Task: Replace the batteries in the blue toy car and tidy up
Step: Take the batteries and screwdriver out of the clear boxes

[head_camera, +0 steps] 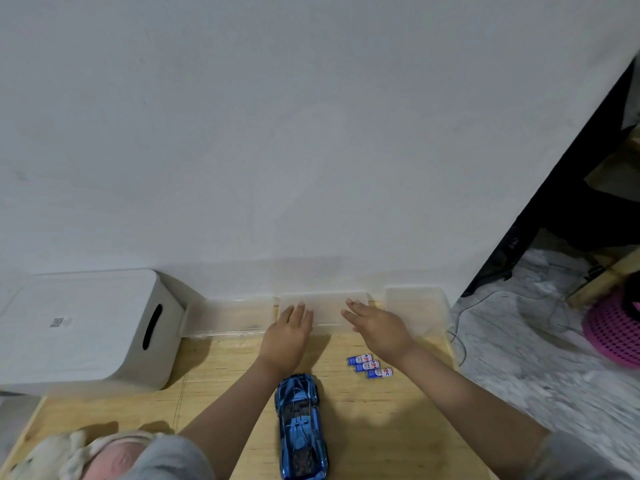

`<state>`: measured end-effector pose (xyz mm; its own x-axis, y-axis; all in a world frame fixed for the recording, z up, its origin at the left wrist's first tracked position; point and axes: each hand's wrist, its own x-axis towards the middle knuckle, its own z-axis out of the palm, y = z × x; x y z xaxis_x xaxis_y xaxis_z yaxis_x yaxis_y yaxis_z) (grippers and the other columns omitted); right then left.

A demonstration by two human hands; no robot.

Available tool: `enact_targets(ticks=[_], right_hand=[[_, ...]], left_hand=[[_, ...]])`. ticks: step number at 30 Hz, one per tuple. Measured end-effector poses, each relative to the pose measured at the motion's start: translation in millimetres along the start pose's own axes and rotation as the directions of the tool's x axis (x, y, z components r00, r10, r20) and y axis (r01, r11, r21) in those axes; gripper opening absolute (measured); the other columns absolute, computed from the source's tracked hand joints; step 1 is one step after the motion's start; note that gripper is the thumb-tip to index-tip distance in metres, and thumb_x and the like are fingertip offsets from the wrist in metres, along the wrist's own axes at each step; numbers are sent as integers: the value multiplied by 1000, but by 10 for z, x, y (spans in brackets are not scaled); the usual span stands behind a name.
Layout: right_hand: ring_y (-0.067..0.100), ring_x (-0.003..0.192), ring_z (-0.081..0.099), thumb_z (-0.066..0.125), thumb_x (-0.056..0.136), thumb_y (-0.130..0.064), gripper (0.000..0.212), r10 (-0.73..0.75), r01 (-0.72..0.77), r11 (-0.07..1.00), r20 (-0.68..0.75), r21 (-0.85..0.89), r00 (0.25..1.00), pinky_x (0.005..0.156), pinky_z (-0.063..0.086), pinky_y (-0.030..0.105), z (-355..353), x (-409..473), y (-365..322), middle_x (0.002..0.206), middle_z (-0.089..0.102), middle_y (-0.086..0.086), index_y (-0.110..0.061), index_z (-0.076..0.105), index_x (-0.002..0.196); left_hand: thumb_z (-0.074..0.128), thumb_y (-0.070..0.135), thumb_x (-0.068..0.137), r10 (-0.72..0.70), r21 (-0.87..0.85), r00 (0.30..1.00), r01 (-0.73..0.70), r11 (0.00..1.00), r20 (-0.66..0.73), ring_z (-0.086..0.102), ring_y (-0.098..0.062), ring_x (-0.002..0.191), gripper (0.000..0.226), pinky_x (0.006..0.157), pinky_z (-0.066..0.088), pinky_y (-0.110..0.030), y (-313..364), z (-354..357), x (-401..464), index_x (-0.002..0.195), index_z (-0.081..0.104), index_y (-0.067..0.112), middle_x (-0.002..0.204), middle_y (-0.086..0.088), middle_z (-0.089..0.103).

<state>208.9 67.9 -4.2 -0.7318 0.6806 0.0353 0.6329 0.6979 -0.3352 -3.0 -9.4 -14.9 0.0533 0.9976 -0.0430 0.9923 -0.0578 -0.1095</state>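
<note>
Both hands reach forward with fingers straight and nothing gripped: the left hand (289, 329) and right hand (375, 327) lie on the middle clear box (323, 303) at the wall. Behind the wrists sit the blue toy car (300, 424), upright, and three batteries (370, 366) side by side. The car looks rigid, glossy, probably slippery; grip its flanks. Batteries may roll; the table edge (450, 344) is near.

Glossy blue toy car (300, 424), blue-and-white red-lettered batteries (370, 366), pale wooden table (381, 427), pink basket (613, 336).
</note>
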Motion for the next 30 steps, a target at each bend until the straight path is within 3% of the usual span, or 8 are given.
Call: enact_targets(ticks=[5,9,18,19,21,24,28,30], right_hand=[[14,145,17,34,96,4,56,43,-26,995,182,-93,982,102,40,35,-28,32,-53,158,16,2,-20,32,146],[15,146,14,34,88,14,67,57,-39,995,198,-91,978,107,38,35,32,53,-53,158,14,5,-17,29,147],[20,146,13,32,85,16,68,37,-25,997,178,-69,983,113,31,36,28,32,-86,158,13,11,-12,27,147],[21,146,13,32,86,16,67,36,-24,997,173,-67,984,113,30,35,21,27,-96,158,13,12,-12,27,148],[22,146,12,31,87,16,67,31,-18,997,171,-78,985,115,28,35,-6,5,-132,158,12,13,-11,26,148],[23,147,10,34,85,19,70,38,-22,994,146,-108,989,116,25,37,-25,-35,-192,158,11,13,-10,25,148],[26,146,9,46,81,17,74,64,-42,983,120,-177,991,117,22,40,-26,-74,-289,158,11,14,-8,25,147],[28,146,10,52,82,12,74,89,-63,976,118,-207,989,118,21,42,-3,-83,-324,158,10,15,-7,23,147]], left_hand=[[94,19,39,6,16,998,-7,1000,65,69,-29,95,73,43,54,-29,16,28,-6,108,71,9,113,-12,68],[93,17,39,-3,-3,997,3,1000,71,69,-31,95,70,42,54,-29,46,42,2,105,72,7,111,-14,68],[93,15,44,-30,-23,996,32,999,83,67,-34,98,68,45,56,-31,51,71,10,108,70,5,115,-15,66],[91,14,49,-39,-47,995,44,998,86,65,-35,102,68,49,58,-32,56,66,11,112,68,5,120,-16,64],[78,11,73,-54,-128,993,67,989,101,49,-37,125,66,72,60,-37,77,27,-9,133,51,5,142,-16,46],[55,10,92,-40,-155,988,63,986,146,11,-29,145,71,104,44,-36,91,-57,-64,150,14,10,159,-8,8],[49,18,95,-44,-176,978,80,981,203,-2,-24,147,74,118,9,-39,121,-200,-138,152,1,12,160,-7,-5],[49,22,94,-81,-185,977,118,976,199,-2,-24,147,76,118,4,-42,121,-225,-211,152,1,12,160,-8,-5]])
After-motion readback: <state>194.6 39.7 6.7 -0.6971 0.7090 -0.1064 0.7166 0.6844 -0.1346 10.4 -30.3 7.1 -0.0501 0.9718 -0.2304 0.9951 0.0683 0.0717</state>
